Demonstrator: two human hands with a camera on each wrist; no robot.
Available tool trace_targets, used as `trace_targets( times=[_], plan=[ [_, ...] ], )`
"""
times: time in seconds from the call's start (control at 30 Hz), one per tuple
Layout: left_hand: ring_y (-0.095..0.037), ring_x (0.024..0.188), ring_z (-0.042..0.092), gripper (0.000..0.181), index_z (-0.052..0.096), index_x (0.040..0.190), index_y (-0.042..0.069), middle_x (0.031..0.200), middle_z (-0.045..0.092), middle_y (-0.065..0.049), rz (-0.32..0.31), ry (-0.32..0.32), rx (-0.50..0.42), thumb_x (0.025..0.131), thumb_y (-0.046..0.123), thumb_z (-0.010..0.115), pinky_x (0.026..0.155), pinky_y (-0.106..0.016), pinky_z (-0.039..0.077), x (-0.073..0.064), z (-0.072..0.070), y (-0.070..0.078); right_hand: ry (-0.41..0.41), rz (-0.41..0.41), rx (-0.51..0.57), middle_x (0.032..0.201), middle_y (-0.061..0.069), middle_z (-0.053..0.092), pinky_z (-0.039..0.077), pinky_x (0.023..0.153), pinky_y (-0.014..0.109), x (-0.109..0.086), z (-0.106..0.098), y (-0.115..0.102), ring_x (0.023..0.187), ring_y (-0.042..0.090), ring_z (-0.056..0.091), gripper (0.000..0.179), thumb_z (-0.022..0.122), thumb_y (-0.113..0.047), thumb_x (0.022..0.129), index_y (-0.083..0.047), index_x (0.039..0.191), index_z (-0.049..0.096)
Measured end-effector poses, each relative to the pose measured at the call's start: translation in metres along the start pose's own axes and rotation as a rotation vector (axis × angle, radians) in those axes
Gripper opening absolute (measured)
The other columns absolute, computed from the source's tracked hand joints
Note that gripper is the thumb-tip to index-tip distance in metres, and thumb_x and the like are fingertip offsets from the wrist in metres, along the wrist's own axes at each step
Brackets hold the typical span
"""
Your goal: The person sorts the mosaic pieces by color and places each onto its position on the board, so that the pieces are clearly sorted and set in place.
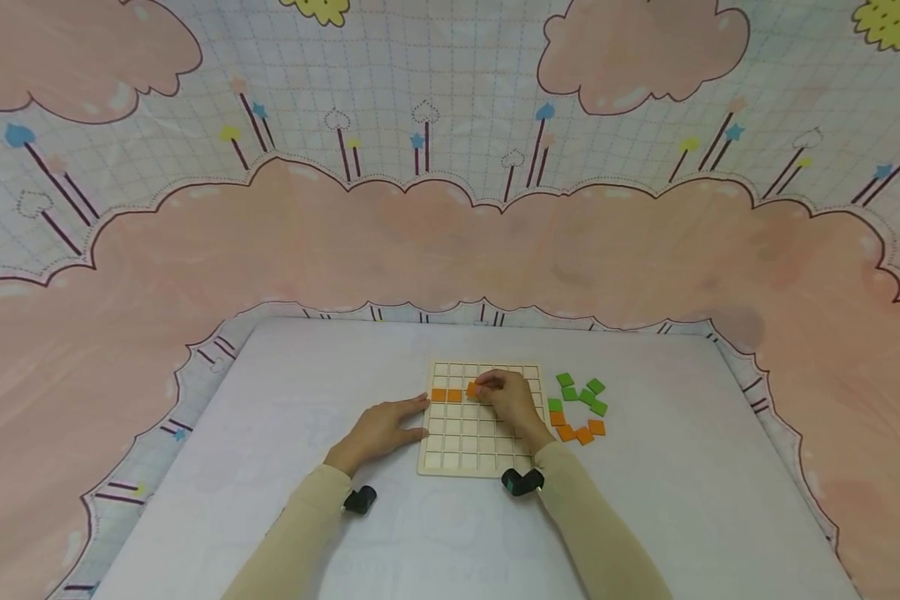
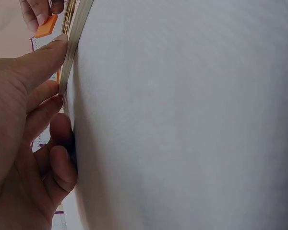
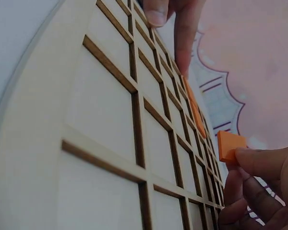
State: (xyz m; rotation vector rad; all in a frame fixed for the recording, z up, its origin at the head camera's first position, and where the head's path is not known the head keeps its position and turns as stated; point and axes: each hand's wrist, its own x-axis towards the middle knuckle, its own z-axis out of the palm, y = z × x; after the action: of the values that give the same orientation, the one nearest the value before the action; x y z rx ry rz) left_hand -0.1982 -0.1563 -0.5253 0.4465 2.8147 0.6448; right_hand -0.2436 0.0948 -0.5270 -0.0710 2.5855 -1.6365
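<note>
A square wooden grid board (image 1: pixel 480 465) lies on the table, with two orange tiles (image 1: pixel 446 395) side by side in one row at its left. My right hand (image 1: pixel 512 404) is over the board and pinches another orange tile (image 3: pixel 230 146) between thumb and fingers. In the right wrist view that tile is raised off the grid. My left hand (image 1: pixel 381 429) rests at the board's left edge, its fingertips and thumb touching the rim, as the left wrist view also shows. The underside of the held tile is hidden from the head view.
Right of the board lie loose green tiles (image 1: pixel 587 396) and loose orange tiles (image 1: pixel 584 436), several of each. The white table (image 1: pixel 300 367) ends at a patterned cloth backdrop (image 1: pixel 420 242) behind and at the sides.
</note>
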Motion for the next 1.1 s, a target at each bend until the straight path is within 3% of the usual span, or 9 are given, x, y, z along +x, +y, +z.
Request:
trace_targets(
  times=[0.43, 0.8, 1.1],
  plan=[
    [-0.024, 0.142, 0.044, 0.060, 0.050, 0.144, 0.027, 0.155, 0.041, 0.013, -0.015, -0.004, 0.007, 0.090, 0.046, 0.068, 0.117, -0.048, 0.038, -0.0014, -0.0018, 0.0029, -0.037, -0.012, -0.084, 0.091, 0.001, 0.071, 0.051, 0.073, 0.027, 0.0019, 0.0037, -0.0005, 0.082, 0.015, 0.061, 0.006, 0.073, -0.011, 0.088, -0.015, 0.091, 0.075],
    [-0.024, 0.141, 0.045, 0.060, 0.050, 0.144, 0.027, 0.154, 0.041, 0.013, -0.003, -0.002, 0.008, 0.090, 0.047, 0.067, 0.117, -0.048, 0.038, -0.0007, -0.0004, 0.0013, -0.006, -0.004, -0.108, 0.093, 0.002, 0.071, 0.049, 0.068, 0.026, 0.0033, 0.0054, -0.0005, 0.079, 0.016, 0.059, 0.007, 0.073, -0.011, 0.088, -0.014, 0.092, 0.077],
    [-0.023, 0.142, 0.044, 0.060, 0.050, 0.144, 0.028, 0.155, 0.041, 0.014, -0.002, -0.001, 0.002, 0.090, 0.047, 0.067, 0.117, -0.047, 0.038, -0.0003, -0.0006, 0.0007, -0.013, 0.012, -0.174, 0.092, 0.002, 0.072, 0.052, 0.072, 0.030, 0.0030, 0.0074, -0.0018, 0.081, 0.016, 0.061, 0.006, 0.075, -0.013, 0.087, -0.014, 0.092, 0.077]
  ],
)
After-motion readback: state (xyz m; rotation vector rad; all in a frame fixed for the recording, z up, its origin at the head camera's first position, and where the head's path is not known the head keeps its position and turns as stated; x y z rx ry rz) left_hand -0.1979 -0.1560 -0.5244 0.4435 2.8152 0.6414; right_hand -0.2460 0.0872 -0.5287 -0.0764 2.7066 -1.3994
